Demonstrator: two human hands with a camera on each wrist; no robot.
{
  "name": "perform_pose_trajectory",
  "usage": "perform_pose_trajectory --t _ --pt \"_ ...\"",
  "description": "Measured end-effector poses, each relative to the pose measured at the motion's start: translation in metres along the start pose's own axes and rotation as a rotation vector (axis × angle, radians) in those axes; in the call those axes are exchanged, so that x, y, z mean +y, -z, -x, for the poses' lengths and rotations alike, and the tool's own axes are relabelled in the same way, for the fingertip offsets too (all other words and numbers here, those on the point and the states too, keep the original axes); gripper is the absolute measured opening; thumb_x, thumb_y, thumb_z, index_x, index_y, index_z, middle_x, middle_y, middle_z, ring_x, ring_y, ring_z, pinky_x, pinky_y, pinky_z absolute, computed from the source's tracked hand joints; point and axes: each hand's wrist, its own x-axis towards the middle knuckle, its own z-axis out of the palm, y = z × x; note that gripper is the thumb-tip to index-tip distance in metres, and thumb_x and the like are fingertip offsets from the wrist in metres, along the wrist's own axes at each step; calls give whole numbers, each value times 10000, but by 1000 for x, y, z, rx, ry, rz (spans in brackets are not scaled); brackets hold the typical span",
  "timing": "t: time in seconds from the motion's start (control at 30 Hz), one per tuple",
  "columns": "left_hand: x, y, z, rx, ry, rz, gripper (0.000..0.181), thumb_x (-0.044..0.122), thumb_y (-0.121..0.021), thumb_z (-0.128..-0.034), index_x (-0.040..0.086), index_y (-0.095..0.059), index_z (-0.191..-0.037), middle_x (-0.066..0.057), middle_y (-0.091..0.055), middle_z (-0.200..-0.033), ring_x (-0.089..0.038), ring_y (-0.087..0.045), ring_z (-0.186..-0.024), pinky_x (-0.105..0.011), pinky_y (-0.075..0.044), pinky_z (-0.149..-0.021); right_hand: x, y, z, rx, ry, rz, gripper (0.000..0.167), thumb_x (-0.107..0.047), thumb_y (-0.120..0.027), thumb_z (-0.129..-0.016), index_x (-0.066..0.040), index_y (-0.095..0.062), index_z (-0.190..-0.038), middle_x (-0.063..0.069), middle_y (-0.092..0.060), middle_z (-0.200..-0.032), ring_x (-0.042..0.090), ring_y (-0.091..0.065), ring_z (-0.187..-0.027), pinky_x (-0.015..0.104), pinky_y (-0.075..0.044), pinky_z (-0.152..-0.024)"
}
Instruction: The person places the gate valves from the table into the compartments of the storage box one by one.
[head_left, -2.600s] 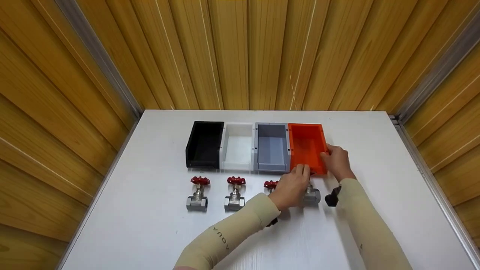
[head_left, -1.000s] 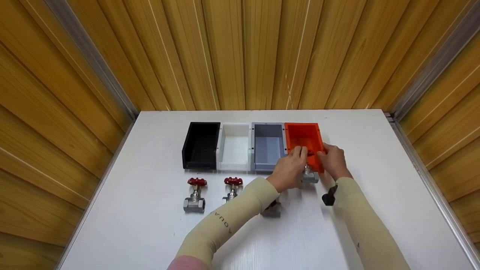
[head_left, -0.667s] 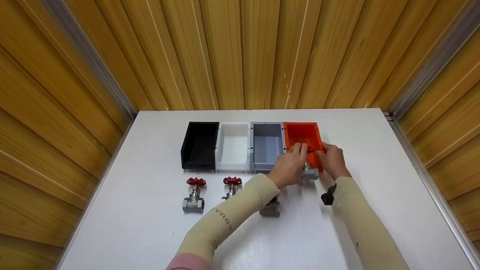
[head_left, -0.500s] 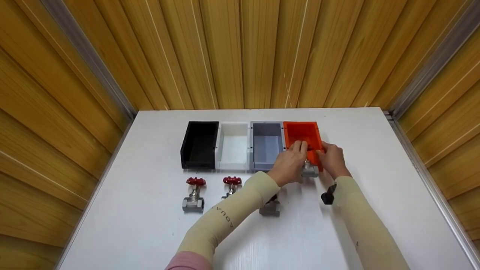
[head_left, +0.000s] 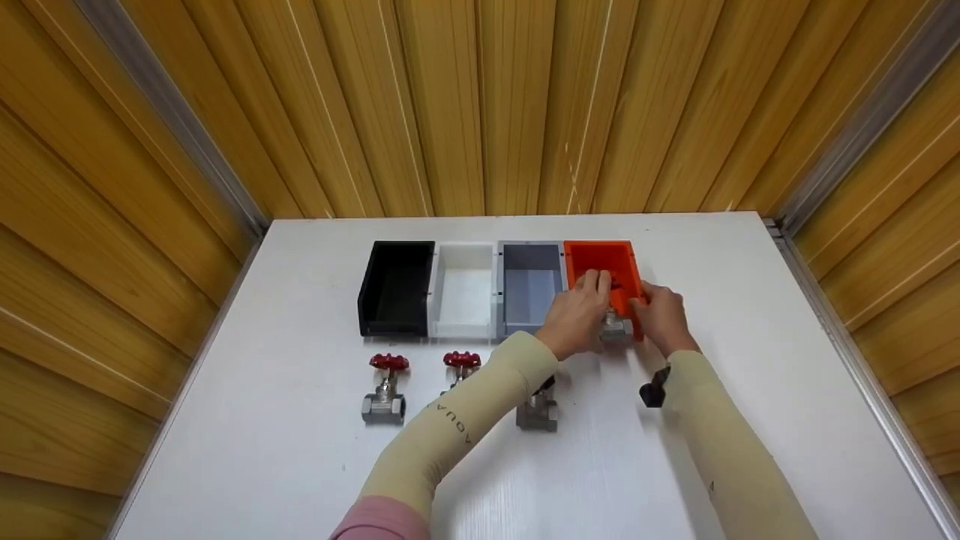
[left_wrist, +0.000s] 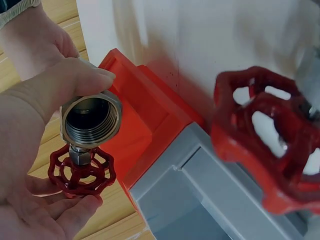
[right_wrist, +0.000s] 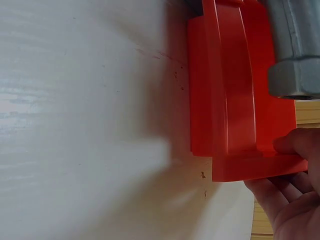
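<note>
A metal valve [head_left: 615, 327] with a red handwheel [left_wrist: 82, 172] is gripped by the left hand [head_left: 576, 315], thumb on the threaded body and fingers under the wheel in the left wrist view. The valve is over the front part of the orange bin [head_left: 600, 255], its wheel toward the inside. The right hand [head_left: 665, 319] pinches the bin's right side wall, thumb inside and fingers outside in the right wrist view [right_wrist: 295, 195]. In the head view the left hand covers part of the valve and bin.
Left of the orange bin stand a grey bin [head_left: 531, 292], a white bin [head_left: 466, 296] and a black bin [head_left: 396, 292] in a row. In front are valves [head_left: 384, 405], [head_left: 537, 415] and another with a red wheel [head_left: 462, 360], partly behind the left sleeve.
The left hand has lifted the valve from the white surface in front of the orange bin and moved it forward over the bin. The right hand stays on the bin's side.
</note>
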Motion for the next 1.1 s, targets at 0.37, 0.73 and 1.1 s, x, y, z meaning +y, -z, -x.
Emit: perform_pose_trajectory --t 0.37,0.73,1.1 --pt "-5 -2 -8 8 28 -15 856 424 -760 -753 59 -352 -1412 -76 -512 -1264 -145 -615 -1046 -280 -590 -724 1 -1 1 61 50 29 486 -118 -501 -987 -21 -402 -1453 233 -604 -1264 282 -557 -1054 396 -487 -920" --pt "-9 -11 -16 -14 47 41 1020 479 -862 -609 58 -330 -1371 -76 -487 -1232 -156 -594 -1012 -293 -594 -719 0 0 3 2 2 -38 506 -139 -480 -1002 -51 -355 -1484 195 -526 -1394 305 -532 -1179 456 -436 -1067" --pt "-14 -15 -22 -20 64 50 1073 464 -876 -603 34 -315 -1410 -98 -476 -1279 -176 -584 -1050 -315 -595 -726 0 0 2 -23 -25 -57 547 -160 -494 -1006 -46 -294 -1501 186 -433 -1485 317 -456 -1313 472 -370 -1118"
